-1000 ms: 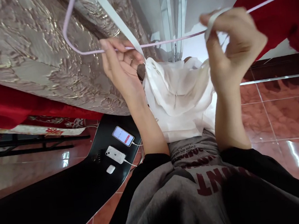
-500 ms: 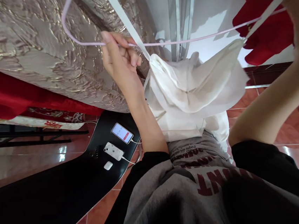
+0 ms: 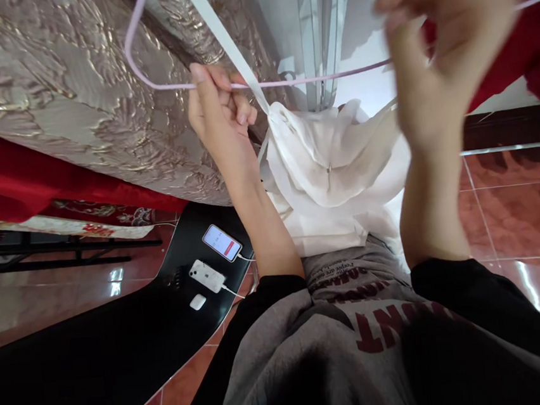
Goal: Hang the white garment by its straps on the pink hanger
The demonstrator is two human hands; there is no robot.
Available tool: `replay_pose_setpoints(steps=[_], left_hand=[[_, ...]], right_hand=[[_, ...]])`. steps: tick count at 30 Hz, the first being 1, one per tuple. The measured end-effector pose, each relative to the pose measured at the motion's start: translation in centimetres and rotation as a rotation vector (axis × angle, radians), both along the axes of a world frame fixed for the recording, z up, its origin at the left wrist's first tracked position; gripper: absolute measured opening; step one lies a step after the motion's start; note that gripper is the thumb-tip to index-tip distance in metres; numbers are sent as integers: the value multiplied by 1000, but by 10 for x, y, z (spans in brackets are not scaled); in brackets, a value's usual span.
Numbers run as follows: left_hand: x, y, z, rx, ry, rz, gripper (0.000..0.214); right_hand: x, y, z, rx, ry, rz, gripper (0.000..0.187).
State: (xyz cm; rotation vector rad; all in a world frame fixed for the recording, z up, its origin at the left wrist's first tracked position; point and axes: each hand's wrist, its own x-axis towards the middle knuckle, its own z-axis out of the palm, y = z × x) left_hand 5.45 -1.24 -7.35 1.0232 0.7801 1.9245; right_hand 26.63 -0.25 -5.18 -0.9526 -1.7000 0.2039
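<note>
2 hands are raised. The left hand point(image 3: 221, 121) pinches the lower bar of the lilac hanger point(image 3: 315, 77), just beside a white strap point(image 3: 225, 38). The white garment point(image 3: 338, 170) hangs bunched under the bar, between the forearms. The right hand point(image 3: 432, 53) is blurred near the bar with its fingers loosely curled; I cannot tell whether it grips anything.

Smooth pale plastic hanger point(image 3: 296, 80), soft matt white cloth garment point(image 3: 337, 158), glossy red floor tiles point(image 3: 513, 204).

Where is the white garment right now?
In the head view's middle, the white garment hangs just below the bar of the lilac hanger, between the left hand gripping that bar and the blurred right hand.
</note>
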Motion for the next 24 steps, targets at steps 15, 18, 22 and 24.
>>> replay_pose_setpoints(steps=[15,18,22,24], left_hand=[[-23,-46,9,-119,510,-141,32],[-30,-56,22,-141,423,-101,40],[-30,-56,42,-88,104,-282,56],[-30,-50,46,18,-19,-245,71]], right_hand=[[-16,-1,-36,105,17,-240,29],[-18,-1,-36,80,22,-226,28],[-19,-2,-35,54,-5,-213,26],[-18,-3,-36,42,-40,-209,24]])
